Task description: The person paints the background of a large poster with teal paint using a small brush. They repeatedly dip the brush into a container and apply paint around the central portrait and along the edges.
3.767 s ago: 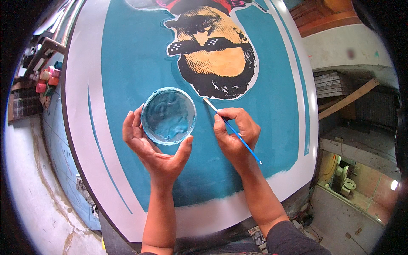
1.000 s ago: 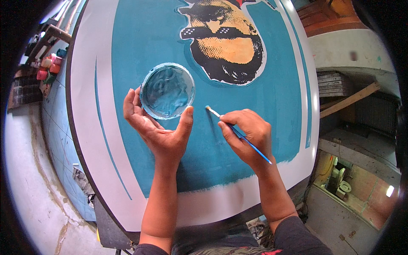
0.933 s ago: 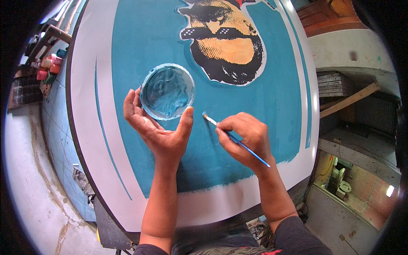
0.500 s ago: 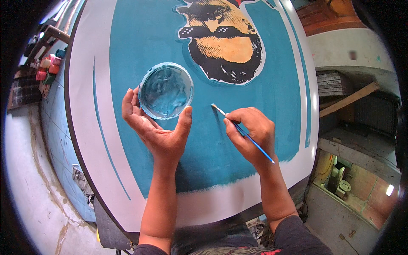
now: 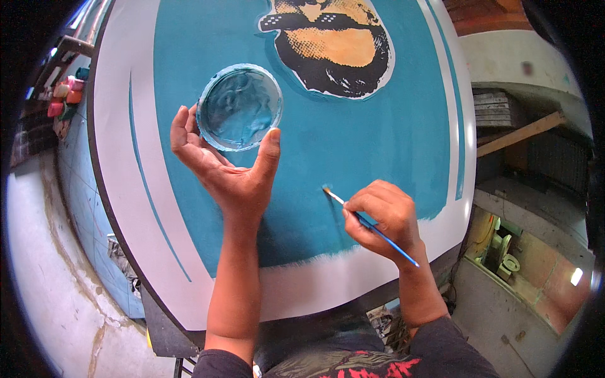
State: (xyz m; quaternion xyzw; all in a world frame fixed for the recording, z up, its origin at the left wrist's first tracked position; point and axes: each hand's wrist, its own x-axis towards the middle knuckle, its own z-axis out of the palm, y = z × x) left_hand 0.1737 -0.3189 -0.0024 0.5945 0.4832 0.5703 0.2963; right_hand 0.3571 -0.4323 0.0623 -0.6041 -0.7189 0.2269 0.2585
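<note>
one round tub (image 5: 230, 147) | blue paint (image 5: 253, 123) inside | brush (image 5: 382, 236) well apart

I am counting two bare hands, one left hand (image 5: 230, 183) and one right hand (image 5: 386, 217). One round, translucent tub with teal paint (image 5: 239, 108) is showing, and one thin paintbrush with blue handle (image 5: 386, 238). One large white sheet with teal field (image 5: 328, 288) is bearing one bearded black-and-orange face (image 5: 343, 47) and two narrow blue stripes (image 5: 135, 154). One brown wooden plank (image 5: 522, 133) and one white toilet (image 5: 509, 263) are appearing. Several small red and pink jars (image 5: 74, 97) are resisting exact counting.
</note>
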